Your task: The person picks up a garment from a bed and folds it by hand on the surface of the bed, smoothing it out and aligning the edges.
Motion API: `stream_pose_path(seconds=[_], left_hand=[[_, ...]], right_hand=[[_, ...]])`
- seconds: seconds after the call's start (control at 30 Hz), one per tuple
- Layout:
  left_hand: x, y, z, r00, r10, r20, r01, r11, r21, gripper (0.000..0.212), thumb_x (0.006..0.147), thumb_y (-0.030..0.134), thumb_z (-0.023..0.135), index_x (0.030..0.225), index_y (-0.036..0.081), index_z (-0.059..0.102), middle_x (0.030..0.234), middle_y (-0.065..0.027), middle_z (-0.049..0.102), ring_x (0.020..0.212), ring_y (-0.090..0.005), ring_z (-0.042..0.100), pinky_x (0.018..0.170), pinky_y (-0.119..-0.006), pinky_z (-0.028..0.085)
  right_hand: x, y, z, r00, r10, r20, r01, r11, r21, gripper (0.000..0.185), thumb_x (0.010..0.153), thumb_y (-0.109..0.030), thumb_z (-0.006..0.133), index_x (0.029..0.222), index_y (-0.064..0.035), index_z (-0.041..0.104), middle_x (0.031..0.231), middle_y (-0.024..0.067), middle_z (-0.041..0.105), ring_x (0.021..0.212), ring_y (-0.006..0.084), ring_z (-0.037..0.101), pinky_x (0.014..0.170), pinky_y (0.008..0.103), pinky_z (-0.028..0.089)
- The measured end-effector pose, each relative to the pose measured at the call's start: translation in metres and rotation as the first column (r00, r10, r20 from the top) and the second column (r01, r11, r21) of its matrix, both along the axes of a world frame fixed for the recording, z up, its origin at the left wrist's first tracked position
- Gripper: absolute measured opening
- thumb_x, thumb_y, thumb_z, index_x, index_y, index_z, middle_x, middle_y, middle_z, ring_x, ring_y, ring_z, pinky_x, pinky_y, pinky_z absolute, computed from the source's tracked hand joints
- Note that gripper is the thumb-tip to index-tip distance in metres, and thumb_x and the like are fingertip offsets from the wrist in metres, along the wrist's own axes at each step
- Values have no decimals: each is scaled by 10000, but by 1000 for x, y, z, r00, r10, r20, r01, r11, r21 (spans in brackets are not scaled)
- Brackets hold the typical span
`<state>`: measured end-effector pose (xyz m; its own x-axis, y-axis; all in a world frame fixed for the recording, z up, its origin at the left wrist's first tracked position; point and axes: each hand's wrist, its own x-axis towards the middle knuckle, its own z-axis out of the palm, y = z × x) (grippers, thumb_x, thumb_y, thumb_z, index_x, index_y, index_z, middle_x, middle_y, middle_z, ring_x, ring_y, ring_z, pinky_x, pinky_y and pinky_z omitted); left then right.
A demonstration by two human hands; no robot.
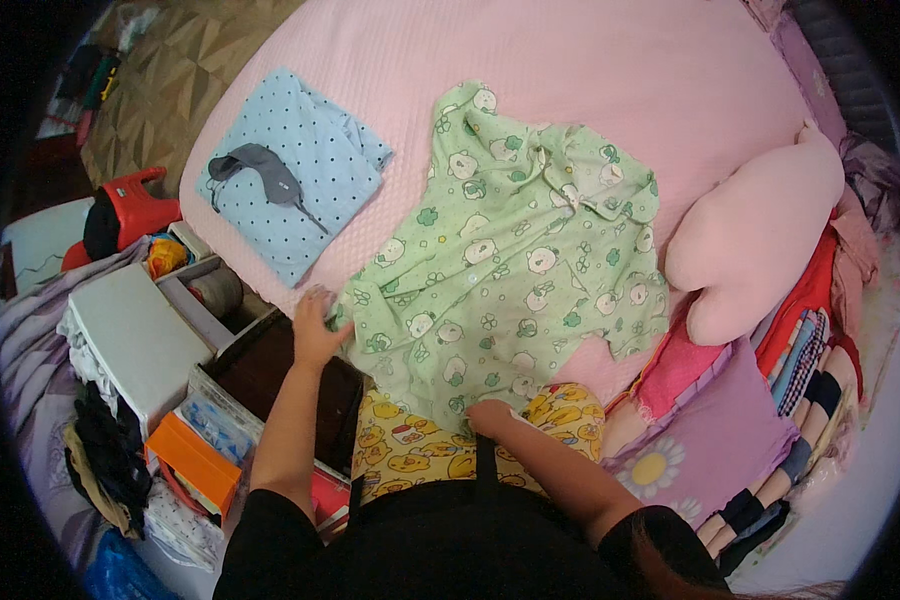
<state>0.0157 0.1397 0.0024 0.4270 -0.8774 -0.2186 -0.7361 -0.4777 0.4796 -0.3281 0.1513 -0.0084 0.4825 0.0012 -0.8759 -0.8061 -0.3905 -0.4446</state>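
A light green short-sleeved button shirt (495, 262), printed with white animals and clovers, lies spread on a pink quilted bedspread (570, 52). Its collar points away from me and its lower part reaches my lap. At the shirt's left edge is my left hand (321, 326), fingers spread around the fabric; whether it grips is unclear. My right hand (490, 418) pinches the hem just above my yellow printed trousers (412, 454). To the upper left, a folded light blue polka-dot cloth (270, 225) lies on the bed with a grey eye mask (270, 171) on top.
A pink plush cushion (757, 225) lies right of the shirt. Nearer me on that side are a purple pillow (727, 427) with daisies and folded clothes (799, 367). Left of the bed stand open drawers (270, 375), a white box (139, 330) and an orange box (195, 461).
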Motion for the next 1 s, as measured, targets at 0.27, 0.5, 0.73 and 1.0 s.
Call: stream_pose_path(seconds=[0.27,0.5,0.73,1.0], left_hand=[[-11,24,3,973,-231,6,231,973,-4,431,582,-35,616,1000,11,527,1100,-167,501,999,-342,488,838,-368,426],[-13,42,41,901,-392,185,433,832,-348,271,578,-34,619,839,28,583,974,-133,556,859,-312,543,711,-384,459],[-15,50,45,869,-435,235,493,796,-351,188,608,-21,603,785,44,602,1060,-128,545,937,-305,529,778,-401,445],[1,106,4,917,-400,8,399,916,54,138,607,-19,584,731,29,620,1113,-139,519,1039,-311,469,857,-394,396]], right_hand=[[27,2,8,981,137,-137,-94,955,281,283,699,-196,498,914,-47,606,880,170,600,838,323,573,699,422,455],[8,16,-9,989,139,-51,-106,907,408,311,714,-230,499,933,-31,595,895,182,591,856,335,558,738,402,435],[8,5,-8,992,125,-19,-105,897,429,408,720,-345,519,990,-47,586,940,184,588,891,340,548,770,400,425],[46,-193,2,787,-526,322,615,701,-361,313,748,-182,539,1038,-66,551,744,169,598,715,305,580,649,376,450]])
